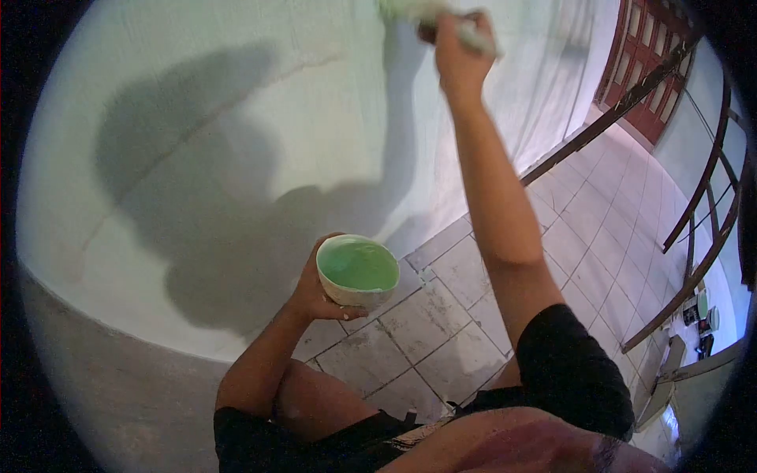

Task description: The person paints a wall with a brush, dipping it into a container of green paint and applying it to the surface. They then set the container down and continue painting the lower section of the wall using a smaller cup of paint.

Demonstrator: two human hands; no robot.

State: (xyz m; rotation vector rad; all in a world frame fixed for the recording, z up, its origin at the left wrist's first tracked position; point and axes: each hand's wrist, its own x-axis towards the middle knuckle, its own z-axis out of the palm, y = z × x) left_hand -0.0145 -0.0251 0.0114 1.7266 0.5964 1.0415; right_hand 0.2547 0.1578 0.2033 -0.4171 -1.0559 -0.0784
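My left hand (323, 293) is wrapped round a bowl (356, 296) and holds it roughly level in front of me. Light green paint (359, 268) lies inside the bowl. High up at the wall, my right hand (464, 67) grips a paintbrush (477, 39) by its handle. The bristle end points left against the pale wall (331, 110) and is blurred, so its exact contact cannot be made out. Greenish paint shows on the wall near the brush.
Tiled floor (430, 323) spreads below and to the right. A dark metal railing (717, 236) curves along the right side, with a dark bar (615, 118) slanting across. Behind it stands a reddish-brown door (645, 63). Several small containers (706, 315) sit at the far right. A crack (213, 118) crosses the wall.
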